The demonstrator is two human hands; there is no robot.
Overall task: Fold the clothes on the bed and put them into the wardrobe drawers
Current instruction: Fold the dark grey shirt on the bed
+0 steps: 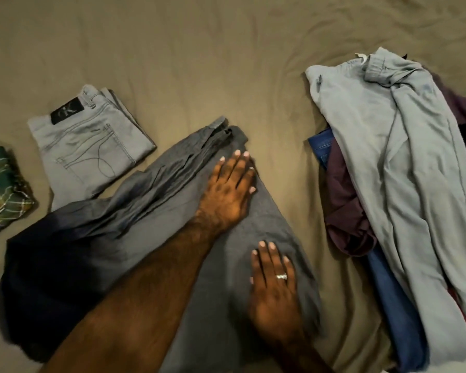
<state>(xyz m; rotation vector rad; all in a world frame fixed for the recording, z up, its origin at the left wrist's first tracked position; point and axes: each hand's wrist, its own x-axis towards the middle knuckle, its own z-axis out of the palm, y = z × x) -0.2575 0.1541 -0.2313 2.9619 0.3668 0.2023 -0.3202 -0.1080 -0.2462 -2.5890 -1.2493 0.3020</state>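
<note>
The bed (172, 49), covered in a creased tan sheet, fills the whole view and carries everything else. Across its near middle lies a dark grey garment (145, 211), spread from the lower left, where it falls into deep shadow, up to a bunched end near the centre; what kind of garment it is cannot be told. On the right side of the bed sits an unfolded pile (388, 197), well apart from the grey garment: pale grey sweatpants (388, 146) with an elastic waistband lie on top, over a maroon garment (345, 208) and a blue denim piece (396, 300) whose edges stick out beneath. On the left, folded light grey jeans (89, 146) with a dark leather patch lie flat, their lower edge touching or just overlapped by the grey garment. At the far left edge a folded green plaid garment (3, 189) is partly cut off by the frame. The left hand (229, 189) reaches across from the lower left and rests flat on the upper part of the grey garment, its fingers straight and slightly spread, holding nothing. The right hand (275, 289), wearing a ring (281, 276), presses flat on the same garment nearer the person, fingers straight and close together, gripping nothing.
</note>
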